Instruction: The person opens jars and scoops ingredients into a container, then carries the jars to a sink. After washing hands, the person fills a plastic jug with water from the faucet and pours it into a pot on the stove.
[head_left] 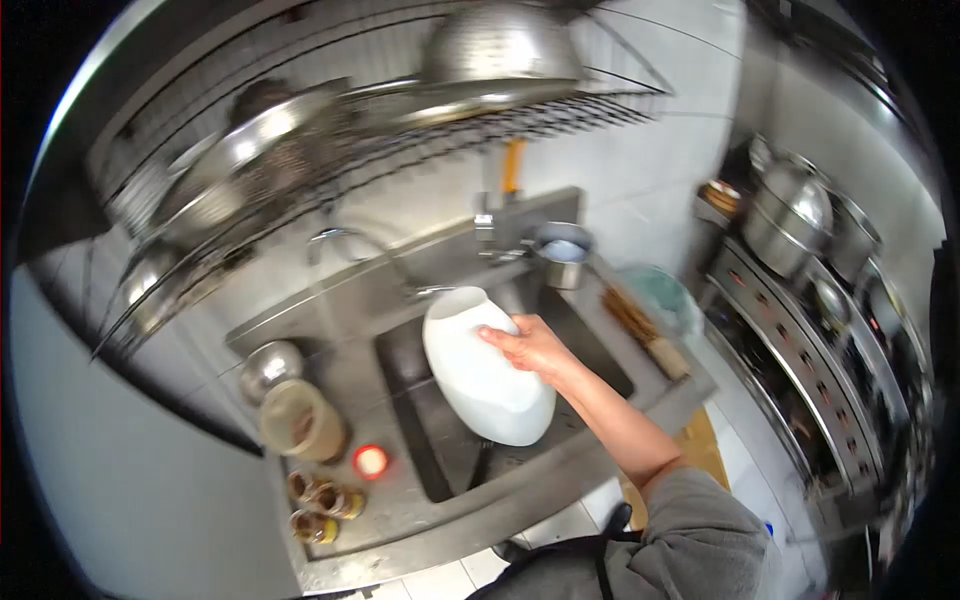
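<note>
Over the steel sink point(415, 470), my right hand point(530, 348) grips a large white container point(485, 375), thumb on its near face and the fingers mostly hidden behind it. The container is tilted, its narrower end up beside the curved faucet point(375, 245). A dark, narrow object point(480, 465) shows in the basin below it. My left hand is not visible.
Left of the basin are a metal bowl point(272, 370), a plastic pitcher point(303, 420), small jars point(335, 498) and a red-rimmed item point(370, 461). A metal pot point(563, 252) stands behind right. A wire rack point(400, 140) hangs above; a stove point(790, 350) is right.
</note>
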